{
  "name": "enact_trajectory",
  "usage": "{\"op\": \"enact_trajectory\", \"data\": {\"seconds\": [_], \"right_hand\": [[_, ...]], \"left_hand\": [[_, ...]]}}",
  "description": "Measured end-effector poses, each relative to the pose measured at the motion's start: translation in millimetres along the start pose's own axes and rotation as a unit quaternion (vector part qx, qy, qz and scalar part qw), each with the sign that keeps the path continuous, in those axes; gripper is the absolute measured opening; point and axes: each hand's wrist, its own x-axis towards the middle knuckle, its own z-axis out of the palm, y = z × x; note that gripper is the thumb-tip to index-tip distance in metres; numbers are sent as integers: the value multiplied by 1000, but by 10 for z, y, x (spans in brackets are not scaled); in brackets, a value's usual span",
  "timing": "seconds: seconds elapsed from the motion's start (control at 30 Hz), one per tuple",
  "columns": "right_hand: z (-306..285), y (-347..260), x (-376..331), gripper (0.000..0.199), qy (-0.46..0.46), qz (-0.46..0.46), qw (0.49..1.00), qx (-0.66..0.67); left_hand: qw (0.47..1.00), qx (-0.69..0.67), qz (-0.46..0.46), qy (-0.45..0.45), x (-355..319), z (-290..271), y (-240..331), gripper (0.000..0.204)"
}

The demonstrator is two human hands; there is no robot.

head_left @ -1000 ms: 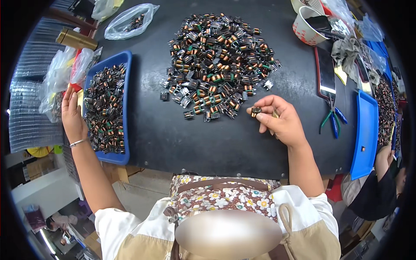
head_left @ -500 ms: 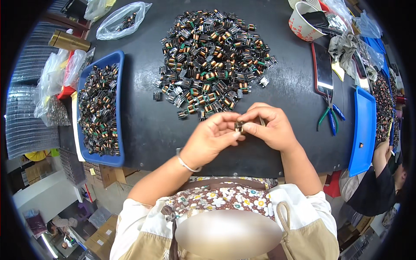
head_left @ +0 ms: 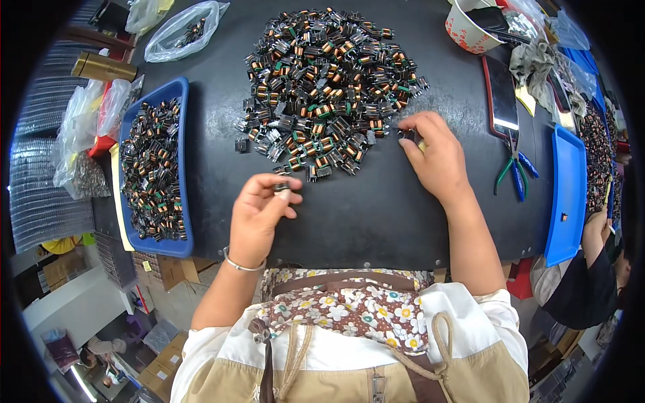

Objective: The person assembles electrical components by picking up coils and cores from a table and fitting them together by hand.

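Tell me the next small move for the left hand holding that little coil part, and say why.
Probably swing the left hand leftward and drop the small coil part pinched in its fingers into the blue tray. That tray already holds many similar parts, and it lies just left of the hand. The right hand is already at the edge of the pile of coil parts, touching another piece.

Clear plastic bag (head_left: 180,30) with a few parts inside lies at the desk's far left corner. Gold oblong box (head_left: 102,66) sits just off the left edge, with crumpled clear bags (head_left: 91,117) beside it, over a red package (head_left: 105,127). Phone (head_left: 500,97), dark screen, red rim, lies flat near the far right edge. Cardboard boxes (head_left: 161,369) stand on the floor, lower left.
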Motion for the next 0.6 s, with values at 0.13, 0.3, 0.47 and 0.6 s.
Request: {"op": "enact_trajectory", "data": {"seconds": [0.13, 0.3, 0.47, 0.6], "right_hand": [[-13, -42, -27, 19, -54, 21, 990, 131], [-73, -136, -147, 18, -159, 159, 905, 361], [-122, -171, -176, 19, -190, 198, 859, 432], [-140, -180, -181, 20, -205, 196, 844, 454]], "left_hand": [[999, -29, 23, 8, -96, -1, -51, 17], [996, -50, 24, -63, -6, 329, -173, 18], [985, -36, 16, -165, 79, 525, -175, 16], [985, -36, 4, -169, 60, 614, -144, 15]]}}
